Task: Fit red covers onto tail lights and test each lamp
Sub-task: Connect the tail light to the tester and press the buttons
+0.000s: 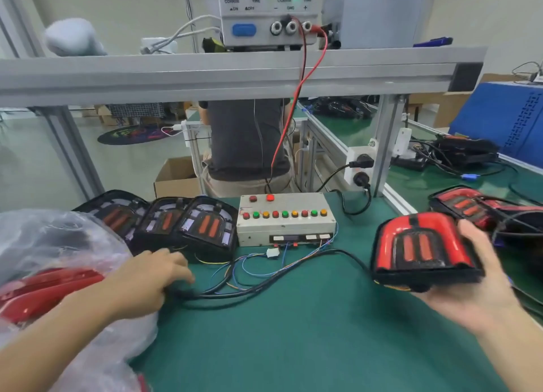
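My right hand [482, 277] grips a tail light with a red cover fitted [420, 247], held just above the green mat at the right. My left hand [147, 277] is low on the mat and holds the black cable [264, 286] near its end. Three uncovered black tail lights [188, 224] lean in a row left of the white test box [285, 224] with its coloured buttons. Loose red covers [44, 289] lie in a clear plastic bag at the left. Covered tail lights [476, 206] are piled at the right.
A power supply [264, 12] stands on the aluminium shelf above, with red and black leads hanging down to the test box. Thin coloured wires [252, 262] trail in front of the box. A person sits behind the bench. A socket block [360, 168] is on the frame post.
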